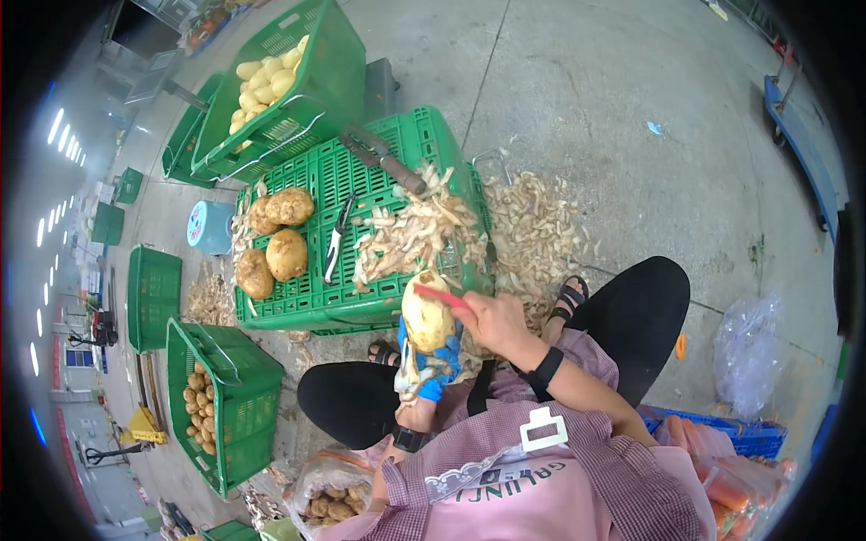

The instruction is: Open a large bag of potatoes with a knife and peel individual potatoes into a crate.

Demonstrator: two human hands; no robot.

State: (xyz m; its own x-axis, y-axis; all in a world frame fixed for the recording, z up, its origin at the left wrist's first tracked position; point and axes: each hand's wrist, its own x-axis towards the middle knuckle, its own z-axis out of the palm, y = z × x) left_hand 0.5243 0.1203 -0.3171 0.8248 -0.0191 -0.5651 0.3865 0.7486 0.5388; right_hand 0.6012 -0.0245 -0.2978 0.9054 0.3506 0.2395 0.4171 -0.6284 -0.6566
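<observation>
My left hand (440, 368), in a blue glove, is closed around a large, mostly peeled potato (426, 323) above my lap. Strips of peel cling to the glove and wrist. My bare right hand (498, 323) grips a red peeler (444, 296), which lies against the potato's upper part; its blade is too small to make out. In front of me, an upturned green crate (316, 167) carries several unpeeled potatoes (287, 254), a black-and-white peeler or knife (338, 236), a broad-bladed tool with a brown handle (383, 160) and a heap of peelings (419, 230).
Peeled potatoes (266, 86) fill a green crate (329, 68) at the far left. Unpeeled ones (198, 406) sit in another crate (248, 406) to my left, near a potato sack (334, 496). Peelings (541, 234) litter the floor. Bagged carrots (735, 482) and a blue trolley (803, 149) stand right.
</observation>
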